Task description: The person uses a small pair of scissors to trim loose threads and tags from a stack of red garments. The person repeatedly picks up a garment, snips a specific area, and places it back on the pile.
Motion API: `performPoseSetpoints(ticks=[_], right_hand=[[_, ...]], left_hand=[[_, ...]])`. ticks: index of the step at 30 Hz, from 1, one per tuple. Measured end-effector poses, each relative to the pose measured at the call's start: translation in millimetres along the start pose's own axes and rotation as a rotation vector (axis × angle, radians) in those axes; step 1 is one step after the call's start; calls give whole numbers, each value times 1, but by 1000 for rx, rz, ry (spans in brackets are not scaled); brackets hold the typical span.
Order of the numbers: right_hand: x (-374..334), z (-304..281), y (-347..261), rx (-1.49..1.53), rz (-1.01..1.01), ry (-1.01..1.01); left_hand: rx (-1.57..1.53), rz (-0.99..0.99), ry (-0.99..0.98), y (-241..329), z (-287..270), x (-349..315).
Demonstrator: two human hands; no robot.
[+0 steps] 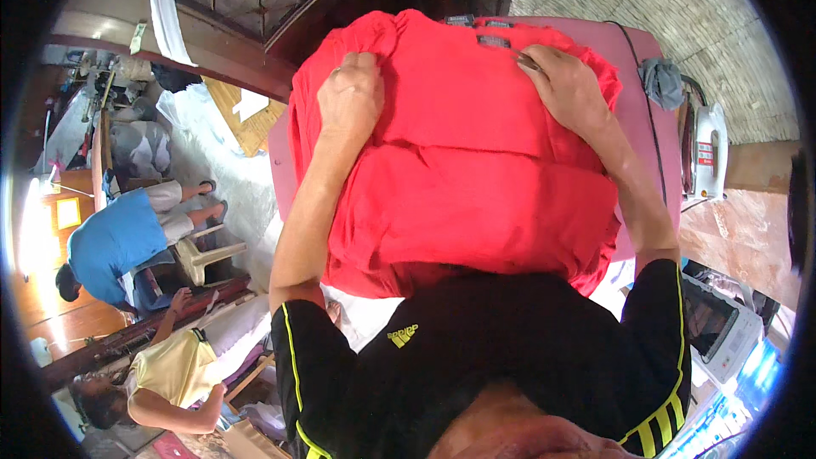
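Observation:
A thick pile of bright red garments (pixel 476 204) lies in front of me on a pink padded board (pixel 633 47). Small dark labels (pixel 493 41) show along the far edge of the pile. On its far left part rests my left hand (pixel 350 95), closed with the fingers curled into the red cloth. My right hand (pixel 568 89) is over the far right part, close to the labels. Its thumb and fingers come together around a small dark thing (pixel 528 60), too small to name. The fingertips are partly hidden.
A white iron (pixel 710 151) stands at the right beyond the board, near a grey cloth (pixel 661 83) and a dark cord (pixel 650 119). At left, one person in blue (pixel 119 234) bends by a stool (pixel 208 257); another wears yellow (pixel 174 367). A white appliance (pixel 722 327) is lower right.

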State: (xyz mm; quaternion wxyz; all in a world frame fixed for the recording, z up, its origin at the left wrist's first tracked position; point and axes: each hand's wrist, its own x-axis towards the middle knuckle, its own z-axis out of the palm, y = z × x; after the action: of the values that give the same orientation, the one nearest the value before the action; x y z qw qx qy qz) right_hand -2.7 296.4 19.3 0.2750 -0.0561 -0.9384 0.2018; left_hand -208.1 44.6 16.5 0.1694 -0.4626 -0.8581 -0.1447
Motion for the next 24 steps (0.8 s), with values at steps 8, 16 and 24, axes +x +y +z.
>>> performPoseSetpoints(ticks=[8,16,24], right_hand=[[-3,2,16,224,190,19],[-4,-3,13,276,250,20],[-9,9,23,388,282,253]], left_hand=[[-808,-364,-67,-18,-11,22],[-214,-85,-87,-22,9,92],[-1579,-541,-402,-59,-16,75]])
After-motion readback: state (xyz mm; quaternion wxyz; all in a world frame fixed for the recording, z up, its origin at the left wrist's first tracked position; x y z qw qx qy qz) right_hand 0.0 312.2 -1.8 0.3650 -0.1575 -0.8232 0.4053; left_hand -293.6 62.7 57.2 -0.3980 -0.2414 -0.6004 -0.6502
